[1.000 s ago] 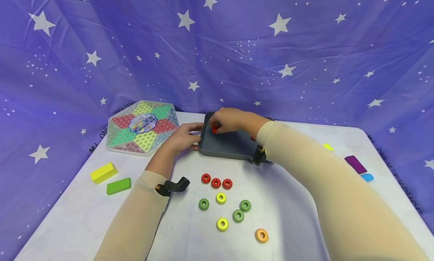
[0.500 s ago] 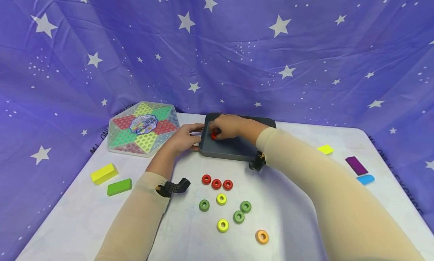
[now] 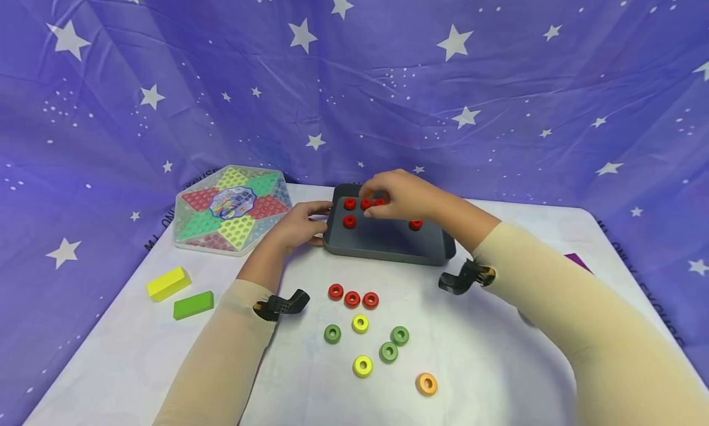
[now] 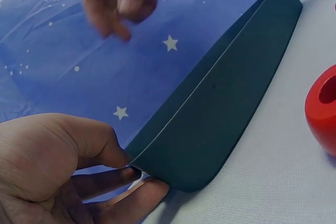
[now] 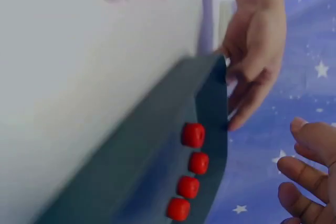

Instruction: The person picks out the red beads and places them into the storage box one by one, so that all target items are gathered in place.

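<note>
A dark grey tray (image 3: 382, 242) stands at the back of the white table, several red rings (image 3: 349, 221) inside it. Some form a row along its back wall; another ring (image 3: 415, 225) sits apart to the right. At the tray's left end my left hand (image 3: 301, 225) grips the wall; in the left wrist view its thumb (image 4: 107, 145) lies at the rim. Over the tray hovers my right hand (image 3: 407, 194), fingers loosely bent, partly covering the back row. The right wrist view shows its fingers (image 5: 302, 174) spread, holding nothing.
In front of the tray lie several red rings (image 3: 352, 299), yellow rings (image 3: 360, 324), green rings (image 3: 389, 352) and an orange ring (image 3: 426, 384). A hexagonal game board (image 3: 232, 207) is at back left. Yellow (image 3: 168, 283) and green blocks (image 3: 194, 305) lie left, a purple block (image 3: 578, 262) right.
My right hand has let go of a red ring at the front left inside the tray, then lifted and moved right. The left hand keeps its place on the tray.
</note>
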Motion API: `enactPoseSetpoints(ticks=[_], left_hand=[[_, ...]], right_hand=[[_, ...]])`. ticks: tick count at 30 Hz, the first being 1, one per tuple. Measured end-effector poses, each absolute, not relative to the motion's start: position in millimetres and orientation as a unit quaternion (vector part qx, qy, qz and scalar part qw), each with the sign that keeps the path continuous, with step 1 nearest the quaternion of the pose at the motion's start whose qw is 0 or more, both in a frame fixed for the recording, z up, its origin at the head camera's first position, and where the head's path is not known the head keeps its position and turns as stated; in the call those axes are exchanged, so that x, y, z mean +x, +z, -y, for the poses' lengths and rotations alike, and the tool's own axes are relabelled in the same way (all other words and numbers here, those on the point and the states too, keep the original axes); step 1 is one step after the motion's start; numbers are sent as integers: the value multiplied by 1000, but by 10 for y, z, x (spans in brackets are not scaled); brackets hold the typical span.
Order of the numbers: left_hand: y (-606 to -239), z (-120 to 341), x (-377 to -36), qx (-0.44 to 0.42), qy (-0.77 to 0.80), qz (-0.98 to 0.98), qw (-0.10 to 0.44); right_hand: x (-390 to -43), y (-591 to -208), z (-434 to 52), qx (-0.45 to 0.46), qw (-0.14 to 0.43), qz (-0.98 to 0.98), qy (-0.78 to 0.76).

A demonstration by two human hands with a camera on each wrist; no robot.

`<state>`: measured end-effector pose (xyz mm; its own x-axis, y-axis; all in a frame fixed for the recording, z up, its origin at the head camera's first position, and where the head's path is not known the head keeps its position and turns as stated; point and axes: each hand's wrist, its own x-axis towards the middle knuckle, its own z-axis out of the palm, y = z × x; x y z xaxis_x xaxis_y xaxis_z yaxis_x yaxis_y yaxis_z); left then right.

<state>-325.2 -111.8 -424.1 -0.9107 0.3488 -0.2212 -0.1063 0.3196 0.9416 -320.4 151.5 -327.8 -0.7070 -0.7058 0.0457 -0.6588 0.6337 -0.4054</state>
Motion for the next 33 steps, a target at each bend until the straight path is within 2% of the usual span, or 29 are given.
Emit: enactPoseSetpoints(ticks=[7,16,23,33], left_hand=[[-4258,1126,-3261,78,574,-793,192],[-4252,1092,-3258,71,572,-794,193],[-4229,1133,-3227,71,572,-795,191],[-4211,1107,-3223,73,571,-795,192]], right_hand=[[-2705,-3498,-1741,-374,50,-902,-210],[-2200,-3817,-1756,-363,86,-900,-225],[-2008,-4015,-1653,-382,86,-902,-180],[-1968,-4176,-1564,-414,51,-896,-155]])
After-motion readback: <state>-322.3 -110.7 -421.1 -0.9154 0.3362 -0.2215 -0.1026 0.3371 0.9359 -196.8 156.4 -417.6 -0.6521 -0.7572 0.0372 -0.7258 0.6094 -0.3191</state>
